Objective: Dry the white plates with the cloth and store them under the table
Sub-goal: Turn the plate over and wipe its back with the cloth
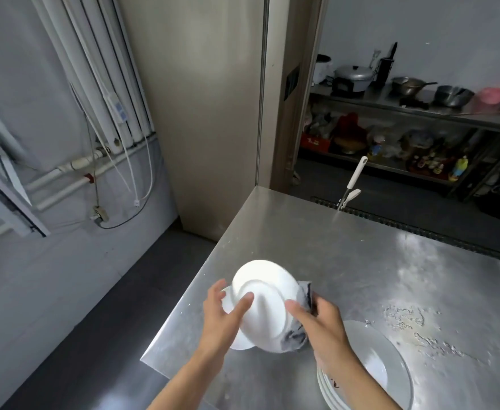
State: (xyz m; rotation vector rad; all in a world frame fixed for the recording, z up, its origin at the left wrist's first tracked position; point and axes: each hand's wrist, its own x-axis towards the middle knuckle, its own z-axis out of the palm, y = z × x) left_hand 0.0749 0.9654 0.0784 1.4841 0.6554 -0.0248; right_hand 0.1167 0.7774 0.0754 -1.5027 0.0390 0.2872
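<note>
A white plate is held tilted above the steel table's near left corner, its underside facing me. My left hand supports its left edge, fingers spread over the rim and base. My right hand grips a grey cloth against the plate's right edge, thumb on the underside. Another white plate lies on the table beneath the held one, mostly hidden. A stack of white plates sits at the near right, partly behind my right forearm.
The steel table is wet at the right, with water drops. A white-handled tool sticks up at its far edge. Behind stand steel shelves with pots and jars. Dark floor lies to the left.
</note>
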